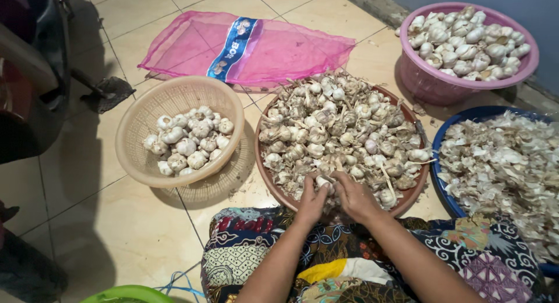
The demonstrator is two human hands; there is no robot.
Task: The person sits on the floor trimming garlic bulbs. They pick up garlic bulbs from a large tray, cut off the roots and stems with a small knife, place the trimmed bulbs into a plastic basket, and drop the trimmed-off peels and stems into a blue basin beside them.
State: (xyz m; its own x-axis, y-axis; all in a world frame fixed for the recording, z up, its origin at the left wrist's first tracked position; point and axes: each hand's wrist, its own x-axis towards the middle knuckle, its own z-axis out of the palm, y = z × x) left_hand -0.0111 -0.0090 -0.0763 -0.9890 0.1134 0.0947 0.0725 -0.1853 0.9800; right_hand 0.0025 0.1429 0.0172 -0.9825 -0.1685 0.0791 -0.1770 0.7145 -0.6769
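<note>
A pink mesh sack point(262, 49) is lying flat on the tiled floor point(116, 221) toward the far edge, and a blue and white label band point(234, 46) is running across its middle. At the near edge of the floor, on the left, the rim of a green tub point(128, 293) is showing.

Left of centre, a tan plastic basket point(145, 116) is sitting on the floor, holding a small heap of cleaned white garlic bulbs point(189, 143). Just beside it to the right, a brown round tray point(265, 175) is carrying a big pile of unpeeled garlic point(338, 128) with dry stems and roots sticking out. Farther right, near the wall, a pink basin point(434, 84) is sitting full of pale cleaned garlic. Below it, at the right edge, a blue basin point(466, 113) is holding a mass of papery garlic skins point(506, 169).

At the near rim of the brown tray, the person's left hand point(311, 201) is curling its fingers round a garlic bulb point(323, 180), and the right hand point(356, 197) is closing on the same bulb from the other side, fingertips pinching at it. The bulb is looking whitish, with loose skin, and it is sitting just above the tray's near edge, over a patterned cloth point(466, 250) covering the person's lap.
</note>
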